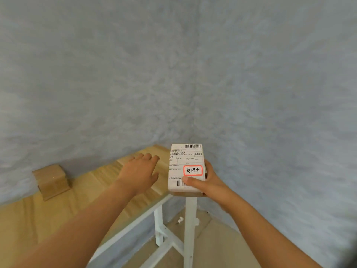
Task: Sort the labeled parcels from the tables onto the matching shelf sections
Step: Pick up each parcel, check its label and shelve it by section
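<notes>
Grey mottled wall (173,64) behind and to both sides, meeting in a corner. White metal frame (190,229) with crossbars under the near right corner of the tabletop. Tan floor (218,248) below, small white scrap (180,219) lying beside one leg.

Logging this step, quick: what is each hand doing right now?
Left hand: open, holding nothing, over the table.
Right hand: gripping the labeled parcel.

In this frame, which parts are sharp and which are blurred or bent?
Head view: the parcel in the right hand is sharp, its red-framed sticker readable; the wall is smeared; the table edge curves from wide-angle distortion; light is soft, no glare.
</notes>
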Action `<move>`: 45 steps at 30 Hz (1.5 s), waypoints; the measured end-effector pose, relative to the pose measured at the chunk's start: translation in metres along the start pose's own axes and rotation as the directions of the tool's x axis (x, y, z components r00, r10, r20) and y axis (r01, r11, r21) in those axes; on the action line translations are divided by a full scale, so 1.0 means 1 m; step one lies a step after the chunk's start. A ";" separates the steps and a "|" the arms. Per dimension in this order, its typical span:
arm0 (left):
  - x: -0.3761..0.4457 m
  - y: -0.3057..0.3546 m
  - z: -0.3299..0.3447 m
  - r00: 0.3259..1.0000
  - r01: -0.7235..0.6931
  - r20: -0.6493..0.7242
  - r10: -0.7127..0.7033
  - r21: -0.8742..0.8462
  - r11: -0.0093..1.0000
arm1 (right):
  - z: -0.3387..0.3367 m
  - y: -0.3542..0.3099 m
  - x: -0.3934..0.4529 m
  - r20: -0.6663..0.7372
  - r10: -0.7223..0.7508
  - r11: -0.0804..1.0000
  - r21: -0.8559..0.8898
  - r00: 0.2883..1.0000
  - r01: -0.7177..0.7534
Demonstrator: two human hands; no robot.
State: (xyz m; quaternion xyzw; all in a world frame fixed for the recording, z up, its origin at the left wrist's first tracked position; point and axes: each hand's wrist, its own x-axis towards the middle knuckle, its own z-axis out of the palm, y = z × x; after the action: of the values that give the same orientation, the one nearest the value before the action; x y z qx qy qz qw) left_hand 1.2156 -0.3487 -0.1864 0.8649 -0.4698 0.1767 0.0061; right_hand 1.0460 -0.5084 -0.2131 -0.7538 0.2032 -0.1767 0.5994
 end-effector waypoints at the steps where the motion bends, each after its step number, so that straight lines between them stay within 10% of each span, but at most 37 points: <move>1: 0.000 0.017 -0.004 1.000 -0.022 -0.014 0.023 0.002 1.000 | -0.014 0.002 -0.014 -0.022 0.002 1.000 0.006 1.000 -0.002; 17: -0.045 0.417 -0.088 0.887 -0.437 -0.197 0.417 -0.067 0.897 | -0.301 0.058 -0.329 -0.423 0.097 0.995 0.048 0.901 -0.084; 45: 0.027 0.999 -0.205 0.443 -0.888 -0.471 0.763 -0.117 0.444 | -0.733 0.116 -0.621 -0.860 0.117 0.990 0.060 0.497 -0.129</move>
State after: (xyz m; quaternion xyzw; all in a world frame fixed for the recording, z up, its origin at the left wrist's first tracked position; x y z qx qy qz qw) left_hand 0.3539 -0.8924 -0.1409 0.4527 -0.8502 0.2206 0.1536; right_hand 0.1305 -0.8200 -0.1794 -0.5537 0.5280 -0.4831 0.4258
